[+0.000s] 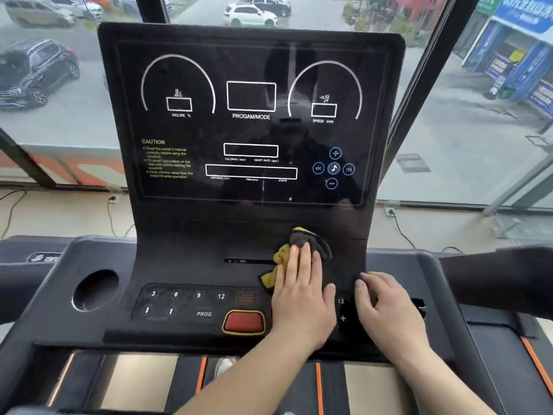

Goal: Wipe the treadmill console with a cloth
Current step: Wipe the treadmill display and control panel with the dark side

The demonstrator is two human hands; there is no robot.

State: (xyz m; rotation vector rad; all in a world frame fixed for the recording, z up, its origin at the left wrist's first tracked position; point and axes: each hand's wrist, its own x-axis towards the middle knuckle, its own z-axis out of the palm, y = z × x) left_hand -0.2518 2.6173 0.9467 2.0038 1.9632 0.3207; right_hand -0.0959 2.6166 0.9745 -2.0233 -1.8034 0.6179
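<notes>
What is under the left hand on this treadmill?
A yellow and dark cloth, bunched up, lies under the left hand on the console. The hand hides part of the cloth, and whatever the console has beneath cannot be seen.

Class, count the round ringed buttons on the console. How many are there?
5, in a cross on the console's right side: plus on top, back left, music note centre, forward right, minus below. None looks hidden.

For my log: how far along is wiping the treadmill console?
Done: cannot tell; the glossy black display panel shows no wipe marks. In hand: the left hand presses the crumpled yellow and dark cloth on the slope below it; the right hand rests beside it. Left: probably the numbered key row and red stop button.
</notes>
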